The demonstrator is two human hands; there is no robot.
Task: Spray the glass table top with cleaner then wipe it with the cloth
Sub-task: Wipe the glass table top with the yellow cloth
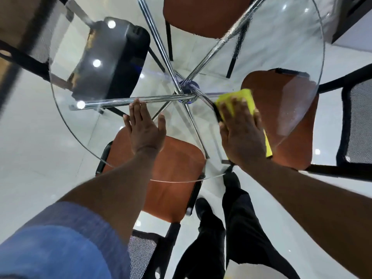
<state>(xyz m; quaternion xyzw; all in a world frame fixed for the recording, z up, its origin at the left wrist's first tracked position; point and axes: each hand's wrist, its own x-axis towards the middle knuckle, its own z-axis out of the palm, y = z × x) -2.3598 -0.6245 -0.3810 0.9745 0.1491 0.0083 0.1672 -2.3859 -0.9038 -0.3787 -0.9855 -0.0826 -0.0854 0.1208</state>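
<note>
Now: the wipe step, I'd say. No bottle in view, and the cloth (238, 98) is down on the top (90, 121).
Right hand (241, 133): palm down on the cloth, fingers spread and pressing it flat (nothing curled round it, as far as I can see).
Left hand (146, 127): released, flat on the glass, fingers straight, holding nothing, just bracing.
Cloth spot: just right of the chrome hub (188, 87), on my side of the table, toward the right-hand orange seat (281, 117).
Doing it well: keep the whole palm down so the cloth touches all over, not just under the fingertips. Run overlapping passes out to the edge. Go light on the bracing hand, since it'll likely leave prints (I'd wipe that patch last).
Reach: the far half will probably need a lean.
Hard to see: most of the cloth sits under my hand. The glass is see-through, so wet versus dry is a guess. Faint specks over the right seat could be spray or glare, can't tell. The far edge is cut off up top, and everything's a bit blurred.
</note>
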